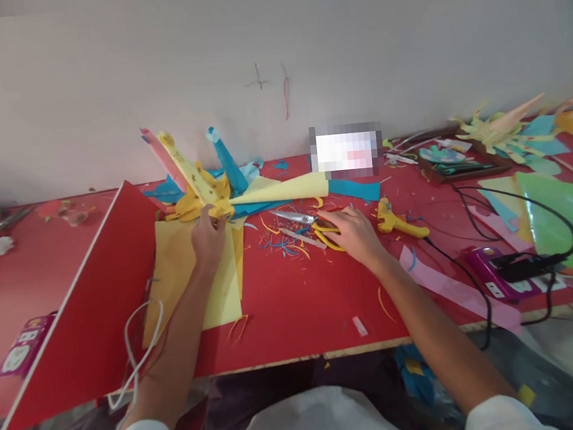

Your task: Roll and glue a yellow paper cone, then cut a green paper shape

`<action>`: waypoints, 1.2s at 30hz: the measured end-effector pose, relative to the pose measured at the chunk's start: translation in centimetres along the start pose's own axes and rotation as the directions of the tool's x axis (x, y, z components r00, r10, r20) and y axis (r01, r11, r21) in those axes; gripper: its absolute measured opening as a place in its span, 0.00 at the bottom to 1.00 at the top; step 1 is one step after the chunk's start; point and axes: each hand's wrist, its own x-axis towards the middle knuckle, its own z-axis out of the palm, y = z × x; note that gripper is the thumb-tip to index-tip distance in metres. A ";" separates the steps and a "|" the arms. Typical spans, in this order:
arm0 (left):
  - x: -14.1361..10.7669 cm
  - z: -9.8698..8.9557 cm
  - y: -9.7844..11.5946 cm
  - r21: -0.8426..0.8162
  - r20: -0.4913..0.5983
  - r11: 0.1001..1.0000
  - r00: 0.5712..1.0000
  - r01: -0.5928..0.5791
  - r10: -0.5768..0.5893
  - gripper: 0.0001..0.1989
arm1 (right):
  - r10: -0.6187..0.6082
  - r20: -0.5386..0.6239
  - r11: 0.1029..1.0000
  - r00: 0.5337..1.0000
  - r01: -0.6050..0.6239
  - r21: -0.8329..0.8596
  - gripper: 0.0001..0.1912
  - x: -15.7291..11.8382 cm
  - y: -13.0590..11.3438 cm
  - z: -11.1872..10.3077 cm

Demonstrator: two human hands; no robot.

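Note:
My left hand (209,236) reaches to the base of a yellow paper cone figure (191,176), its fingers bent against the yellow petals; whether they grip it is unclear. My right hand (351,233) is on the yellow handles of a pair of scissors (301,218), whose blades point left over the red table (294,308). Thin blue, yellow and orange paper clippings (283,242) lie around the blades. Yellow sheets (176,271) lie under my left forearm. Behind the scissors are a pale yellow rolled paper (289,188) and a blue strip (354,189).
A yellow glue gun (401,223) with a black cord lies right of my right hand. Further right are a purple power box (502,273), a pink strip (453,287) and green sheets (567,210). A red board (88,299) stands slanted at the left.

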 end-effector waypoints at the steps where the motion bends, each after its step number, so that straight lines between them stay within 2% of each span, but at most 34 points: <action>1: 0.1 0.0 0.0 -0.071 0.003 0.997 1.000 -0.012 0.012 0.23 | 0.005 -0.009 1.000 1.000 -0.005 0.008 0.26 0.0 0.0 0.0; 4: 0.0 0.1 0.4 -0.148 0.036 0.988 0.998 -0.049 0.055 0.22 | 0.027 -0.042 0.998 0.999 -0.024 0.063 0.24 0.1 0.4 0.2; 8: -0.6 -0.6 1.7 0.138 0.091 0.985 0.992 -0.102 0.090 0.14 | 0.139 -0.079 0.980 0.987 -0.126 0.152 0.20 0.2 1.3 0.9; 11: -1.3 -1.4 2.7 0.328 0.251 0.928 0.963 -0.178 0.096 0.17 | 0.207 -0.073 0.958 0.976 -0.187 0.219 0.19 0.2 2.0 1.3; 13: -1.6 -1.9 2.9 0.368 0.343 0.907 0.937 -0.203 0.071 0.20 | 0.218 -0.079 0.955 0.973 -0.196 0.225 0.19 0.2 2.5 1.4; 16: -1.4 -2.2 2.6 0.358 0.397 0.913 0.917 -0.195 0.040 0.20 | 0.225 -0.100 0.961 0.969 -0.204 0.184 0.19 0.1 3.0 1.5; 20: -0.9 -1.9 1.4 0.286 0.384 0.942 0.922 -0.174 0.054 0.13 | 0.267 -0.074 0.940 0.961 -0.243 0.238 0.18 0.1 3.3 1.6; 25: -1.0 -1.7 0.7 0.251 0.318 0.947 0.941 -0.202 0.116 0.12 | 0.317 -0.055 0.903 0.947 -0.283 0.324 0.18 0.3 3.1 2.1; 32: -0.7 -2.0 0.2 0.265 0.279 0.930 0.943 -0.255 0.180 0.14 | 0.189 -0.066 0.969 0.980 -0.175 0.172 0.19 0.2 2.9 1.6; 36: -0.9 -2.2 0.5 0.289 0.324 0.905 0.921 -0.312 0.215 0.18 | 0.159 -0.040 0.982 0.986 -0.154 0.109 0.19 0.2 2.2 0.8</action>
